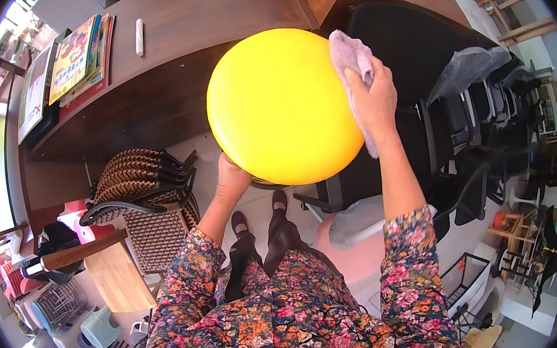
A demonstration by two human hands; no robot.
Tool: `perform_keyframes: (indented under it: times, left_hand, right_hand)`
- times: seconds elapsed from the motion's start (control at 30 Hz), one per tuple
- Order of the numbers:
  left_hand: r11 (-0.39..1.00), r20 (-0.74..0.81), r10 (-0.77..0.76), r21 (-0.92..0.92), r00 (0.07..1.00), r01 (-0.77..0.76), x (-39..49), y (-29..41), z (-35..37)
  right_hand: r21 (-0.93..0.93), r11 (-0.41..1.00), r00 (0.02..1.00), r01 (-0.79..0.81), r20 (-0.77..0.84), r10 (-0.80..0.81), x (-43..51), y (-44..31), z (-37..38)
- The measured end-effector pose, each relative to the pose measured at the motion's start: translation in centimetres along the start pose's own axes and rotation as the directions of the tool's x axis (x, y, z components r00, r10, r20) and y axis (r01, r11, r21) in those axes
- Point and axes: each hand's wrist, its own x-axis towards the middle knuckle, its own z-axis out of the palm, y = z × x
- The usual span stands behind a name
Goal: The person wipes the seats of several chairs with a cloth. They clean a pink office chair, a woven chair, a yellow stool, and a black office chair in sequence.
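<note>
A round, glossy yellow seat or disc [285, 106] fills the middle of the view, in front of my body. My left hand [233, 172] is at its lower left edge, with the fingers hidden beneath it. At the upper right edge my right hand [376, 95] grips a pinkish-purple cloth [350, 54], which lies against the yellow rim and hangs down along it. Part of a dark ring shows just under the disc, above my shoes; what else is under it is hidden.
A curved brown wooden desk [188, 11] with books [74, 58] and a white rolled item [140, 37] stands beyond. Stacked woven chairs [140, 180] and a wooden-seated chair [120, 277] are at left. Black office chairs [399, 44] and a pink seat-like object [351, 253] are at right.
</note>
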Motion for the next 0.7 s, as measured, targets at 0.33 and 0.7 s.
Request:
perform_keyframes:
  times: [0.33,0.7]
  left_hand:
    - [0.986,-0.019,0.145,0.081,0.989,-0.143,0.0,-0.9,-0.1]
    - [0.995,-0.039,0.095,-0.023,0.995,-0.096,-0.4,-0.5,0.1]
  right_hand:
    - [-0.194,0.937,0.955,0.290,0.129,-0.268,6.5,-7.9,6.9]
    - [0.033,0.569,0.555,0.822,0.178,-0.813,-5.8,-13.1,9.5]
